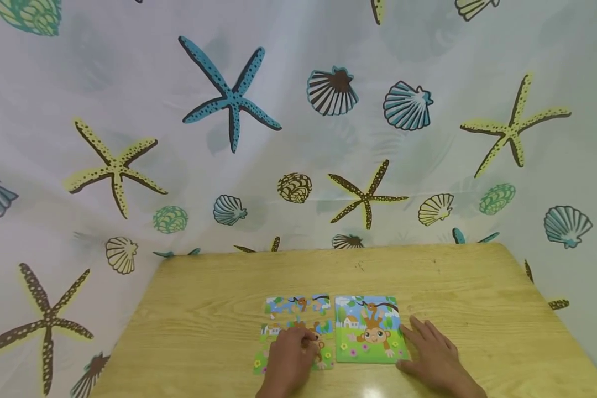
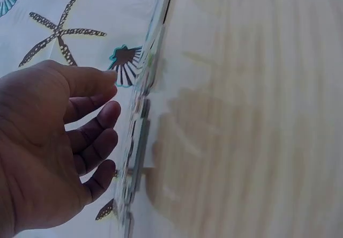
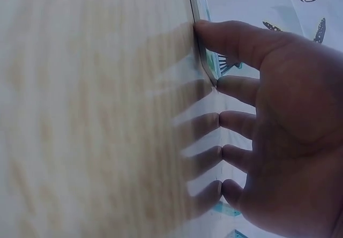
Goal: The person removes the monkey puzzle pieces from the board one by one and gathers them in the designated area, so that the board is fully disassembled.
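A monkey picture puzzle board (image 1: 368, 331) lies flat on the table, showing a brown monkey hanging from a branch. To its left are loose jigsaw pieces (image 1: 273, 330) of a like picture, set out in rows. My left hand (image 1: 291, 354) is over the lower rows and hides some of them; in the left wrist view its fingers are loosely bent, fingertips right at the pieces (image 2: 140, 141), nothing visible in its grasp. My right hand (image 1: 433, 354) rests at the board's right edge with fingers spread. Its thumb (image 3: 225, 37) touches the board's edge and the other fingertips meet the tabletop.
The light wooden table (image 1: 204, 309) reaches back to a white cloth (image 1: 288, 138) printed with starfish and shells, which hangs behind it and along both sides. A few small dark marks (image 1: 360, 267) show on the wood behind the board.
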Demonstrator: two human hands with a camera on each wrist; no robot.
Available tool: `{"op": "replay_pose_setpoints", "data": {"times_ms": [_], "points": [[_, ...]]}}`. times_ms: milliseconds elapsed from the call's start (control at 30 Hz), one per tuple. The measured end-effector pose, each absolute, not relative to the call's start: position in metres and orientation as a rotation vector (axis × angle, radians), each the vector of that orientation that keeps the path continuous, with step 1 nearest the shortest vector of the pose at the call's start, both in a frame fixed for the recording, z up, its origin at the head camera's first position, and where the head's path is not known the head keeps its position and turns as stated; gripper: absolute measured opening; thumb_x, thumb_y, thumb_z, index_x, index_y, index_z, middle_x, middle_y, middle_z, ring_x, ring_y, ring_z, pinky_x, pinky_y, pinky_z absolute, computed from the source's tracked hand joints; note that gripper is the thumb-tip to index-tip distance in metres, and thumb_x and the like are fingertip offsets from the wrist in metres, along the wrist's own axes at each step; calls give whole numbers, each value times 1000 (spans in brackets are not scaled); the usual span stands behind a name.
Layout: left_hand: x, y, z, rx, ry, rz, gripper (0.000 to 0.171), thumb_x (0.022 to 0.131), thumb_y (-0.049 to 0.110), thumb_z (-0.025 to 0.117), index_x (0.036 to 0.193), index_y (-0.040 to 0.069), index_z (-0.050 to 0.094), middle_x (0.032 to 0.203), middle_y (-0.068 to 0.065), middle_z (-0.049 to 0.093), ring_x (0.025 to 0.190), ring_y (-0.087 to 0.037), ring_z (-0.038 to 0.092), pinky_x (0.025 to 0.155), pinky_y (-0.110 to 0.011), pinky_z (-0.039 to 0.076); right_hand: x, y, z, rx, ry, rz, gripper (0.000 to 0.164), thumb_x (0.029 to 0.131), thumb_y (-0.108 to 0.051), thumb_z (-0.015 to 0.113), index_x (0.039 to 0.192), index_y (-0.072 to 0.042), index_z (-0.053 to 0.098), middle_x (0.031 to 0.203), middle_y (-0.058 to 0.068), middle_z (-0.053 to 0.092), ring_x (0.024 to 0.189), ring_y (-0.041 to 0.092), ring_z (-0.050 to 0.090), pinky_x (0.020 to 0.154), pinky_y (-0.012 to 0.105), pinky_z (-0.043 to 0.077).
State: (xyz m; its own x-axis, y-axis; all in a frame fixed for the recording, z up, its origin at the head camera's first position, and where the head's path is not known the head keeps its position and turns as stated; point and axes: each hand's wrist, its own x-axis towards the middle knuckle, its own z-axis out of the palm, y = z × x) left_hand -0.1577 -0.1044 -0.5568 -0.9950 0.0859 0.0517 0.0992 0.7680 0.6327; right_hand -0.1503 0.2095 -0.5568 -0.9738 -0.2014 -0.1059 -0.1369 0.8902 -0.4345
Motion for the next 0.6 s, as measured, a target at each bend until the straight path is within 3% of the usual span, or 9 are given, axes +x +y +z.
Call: {"op": "replay_pose_setpoints", "data": {"times_ms": [267, 600], "points": [[-159, -140, -553, 63, -2922, -1044, 23, 88, 30, 70, 108, 19, 67, 116, -2, 62, 110, -27, 53, 90, -61, 42, -156, 209, -564, -230, 2858, -640, 80, 77, -53, 73, 143, -15, 47, 156, 16, 30, 142, 48, 22, 101, 75, 22], [-153, -163, -548, 47, -2926, -899, 43, 93, 36, 62, 130, 14, 56, 133, -12, 56, 120, -39, 51, 89, -64, 44, -156, 214, -561, -168, 2838, -710, 86, 79, -57, 69, 148, -16, 38, 155, 20, 30, 141, 51, 22, 98, 78, 22]]}}
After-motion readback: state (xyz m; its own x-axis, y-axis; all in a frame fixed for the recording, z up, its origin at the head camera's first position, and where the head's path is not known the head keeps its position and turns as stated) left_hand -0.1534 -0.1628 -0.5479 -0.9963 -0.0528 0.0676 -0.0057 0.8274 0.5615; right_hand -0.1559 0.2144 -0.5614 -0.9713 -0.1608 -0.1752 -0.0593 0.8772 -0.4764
